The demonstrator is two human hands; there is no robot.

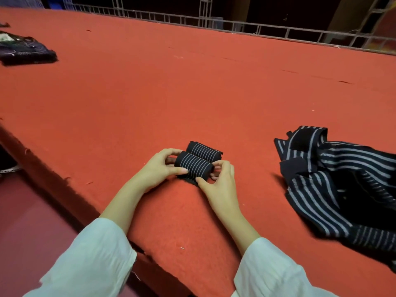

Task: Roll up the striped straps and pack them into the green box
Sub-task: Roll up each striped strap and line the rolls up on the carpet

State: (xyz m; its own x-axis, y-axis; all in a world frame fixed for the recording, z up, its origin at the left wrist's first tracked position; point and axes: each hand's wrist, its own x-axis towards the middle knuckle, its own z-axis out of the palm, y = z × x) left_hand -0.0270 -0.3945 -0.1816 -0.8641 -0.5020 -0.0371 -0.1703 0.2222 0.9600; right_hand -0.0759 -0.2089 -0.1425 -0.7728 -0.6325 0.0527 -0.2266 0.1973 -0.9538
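Rolling step, near its finish: the left hand (158,168) and right hand (220,185) each curl a grip round one end of a striped roll (194,166), thumbs pressed on its near side, low on the red worktop (192,82). A second roll (203,150) sits touching just behind it. Loose straps (342,189) wait in a heap to the right, well apart. No green box in view, so the next move calls for keeping the roll pinched tight and finding the box to pack it.
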